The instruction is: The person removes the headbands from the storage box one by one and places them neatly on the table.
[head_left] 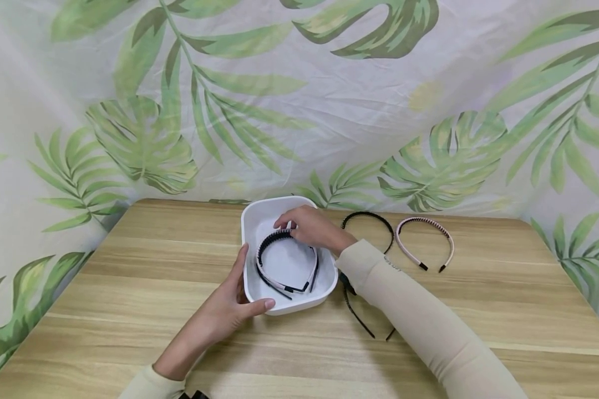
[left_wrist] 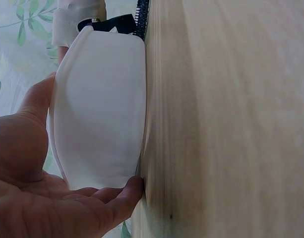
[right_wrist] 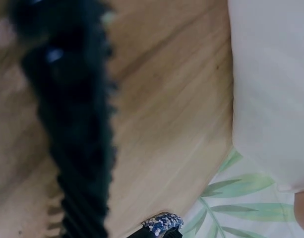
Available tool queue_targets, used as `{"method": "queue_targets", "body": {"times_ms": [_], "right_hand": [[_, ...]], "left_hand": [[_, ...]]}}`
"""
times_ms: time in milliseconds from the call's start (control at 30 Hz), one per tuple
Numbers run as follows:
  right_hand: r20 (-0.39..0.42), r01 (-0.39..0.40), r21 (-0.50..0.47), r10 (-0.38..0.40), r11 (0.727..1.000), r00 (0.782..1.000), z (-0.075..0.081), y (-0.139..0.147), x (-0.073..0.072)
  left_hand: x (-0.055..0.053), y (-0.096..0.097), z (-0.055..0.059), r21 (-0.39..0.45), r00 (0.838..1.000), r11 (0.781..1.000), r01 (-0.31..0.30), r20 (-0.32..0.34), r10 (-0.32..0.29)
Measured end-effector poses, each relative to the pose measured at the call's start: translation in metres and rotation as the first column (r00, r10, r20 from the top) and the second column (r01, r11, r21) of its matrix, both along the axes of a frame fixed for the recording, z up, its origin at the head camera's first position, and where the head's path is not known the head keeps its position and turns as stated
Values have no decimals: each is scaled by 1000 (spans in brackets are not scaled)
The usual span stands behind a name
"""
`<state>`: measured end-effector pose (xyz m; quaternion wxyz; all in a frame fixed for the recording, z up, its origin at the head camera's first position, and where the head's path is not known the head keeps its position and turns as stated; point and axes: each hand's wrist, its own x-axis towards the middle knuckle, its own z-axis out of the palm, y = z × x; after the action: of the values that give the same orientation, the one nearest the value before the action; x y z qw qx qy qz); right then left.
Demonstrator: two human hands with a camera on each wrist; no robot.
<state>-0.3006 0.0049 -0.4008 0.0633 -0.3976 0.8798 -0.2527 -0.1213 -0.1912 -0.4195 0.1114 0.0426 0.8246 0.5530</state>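
A leaf-printed cloth rises behind the desk, whose far edge runs just beyond the white bin; I have broad room on the left and tighter room on the right, where loose bands lie. My left grip is clamped on the bin's near left corner, thumb at the front rim, fingers along the left wall, spread wide. My right grip reaches inside, nearly together, pinching the top of the nested headbands, one pale, one black; which of them it holds I cannot tell. Right of the bin, a black headband lies near a pink headband, and a second black headband pokes out under my beige sleeve.
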Motion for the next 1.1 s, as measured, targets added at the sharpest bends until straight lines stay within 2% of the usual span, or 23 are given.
{"method": "queue_targets", "body": {"times_ms": [333,700,1100], "right_hand": [[45,8,-42,-6,999,999,1,1,0],[109,-36,-153,53,987,993,2,5,-2],[146,-28,-203,58,979,988,6,7,-2]], "left_hand": [[0,0,1,14,1000,1000,6,-5,-6],[1,0,0,21,1000,1000,-2,-1,2],[-1,0,-1,30,1000,1000,-1,5,1]]}}
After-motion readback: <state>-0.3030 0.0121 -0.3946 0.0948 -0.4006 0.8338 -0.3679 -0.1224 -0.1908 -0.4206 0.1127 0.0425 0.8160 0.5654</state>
